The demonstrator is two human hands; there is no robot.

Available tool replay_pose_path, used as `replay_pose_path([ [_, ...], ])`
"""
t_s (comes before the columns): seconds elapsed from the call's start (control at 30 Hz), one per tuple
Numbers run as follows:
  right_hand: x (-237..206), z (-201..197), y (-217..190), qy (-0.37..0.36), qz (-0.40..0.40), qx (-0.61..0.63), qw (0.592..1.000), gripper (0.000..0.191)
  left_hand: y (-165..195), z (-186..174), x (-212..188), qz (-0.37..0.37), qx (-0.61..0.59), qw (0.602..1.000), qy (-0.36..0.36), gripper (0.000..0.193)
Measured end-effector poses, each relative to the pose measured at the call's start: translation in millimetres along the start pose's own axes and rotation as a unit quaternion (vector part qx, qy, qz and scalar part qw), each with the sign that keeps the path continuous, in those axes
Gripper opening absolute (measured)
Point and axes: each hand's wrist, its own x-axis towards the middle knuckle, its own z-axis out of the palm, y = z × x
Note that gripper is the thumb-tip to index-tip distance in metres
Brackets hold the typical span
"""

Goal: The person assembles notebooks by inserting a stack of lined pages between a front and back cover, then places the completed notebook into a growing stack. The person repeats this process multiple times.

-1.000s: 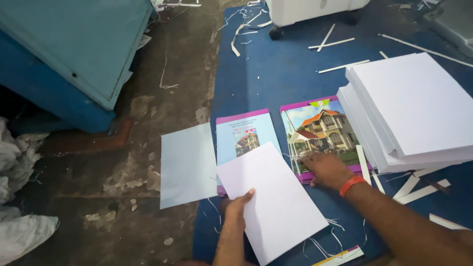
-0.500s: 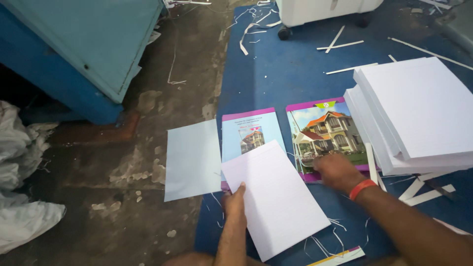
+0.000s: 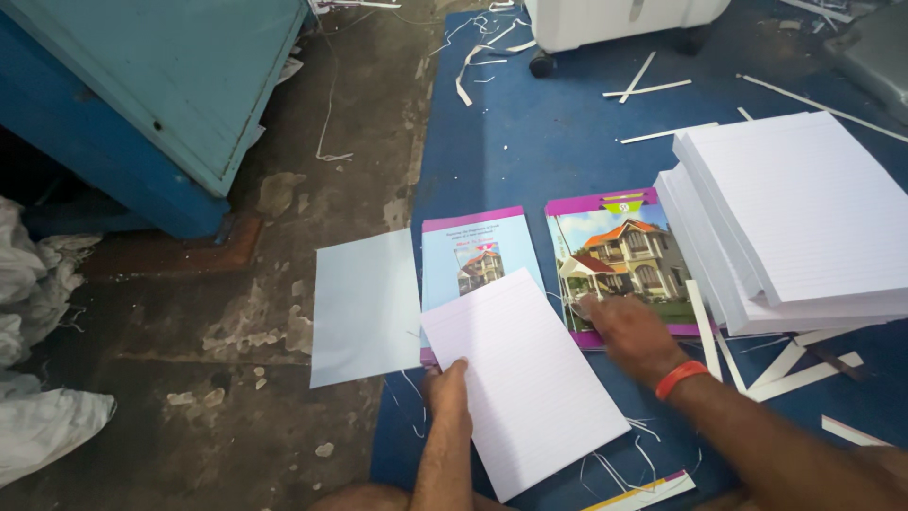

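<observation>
My left hand grips the near left edge of a bundle of white lined sheets, which lies tilted on the blue mat and overlaps a book cover with a pale blue front. My right hand, with an orange band at the wrist, rests fingers down on the lower edge of a second cover showing a house picture. A plain light blue sheet lies to the left of the covers.
A tall stack of lined white paper sits at the right. Paper strips litter the blue mat. A teal metal cabinet stands at the upper left, white sacks at the left edge, and a white wheeled unit at the top.
The lined bundle has slid slightly toward the covers under my left hand. My right hand has stayed on the house cover's lower edge.
</observation>
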Motion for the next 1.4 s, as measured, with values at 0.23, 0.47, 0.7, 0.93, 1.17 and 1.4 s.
replay_pose_path([
  [0.23,5,-29,-14,0.048,0.096,0.19,0.976,0.011,-5,1,5,-0.01,-0.043,0.999,-0.014,0.042],
  [0.47,-58,-26,-85,0.047,-0.171,0.094,0.98,0.019,2,12,-6,0.01,-0.041,0.999,-0.019,0.06],
  [0.7,-77,14,-126,-0.126,-0.301,0.193,0.925,0.027,4,19,-1,-0.037,0.014,0.999,-0.019,0.058],
  [0.93,-53,22,-114,0.039,0.022,0.225,0.973,0.023,0,20,2,0.042,0.068,0.997,0.018,0.048],
  [1.17,-16,31,-82,-0.085,0.34,0.182,0.919,0.06,11,19,-9,0.023,0.129,0.991,0.012,0.044],
  [1.4,-24,20,-102,-0.07,0.365,0.171,0.913,0.056,4,18,-4,0.021,0.074,0.997,0.03,0.048],
])
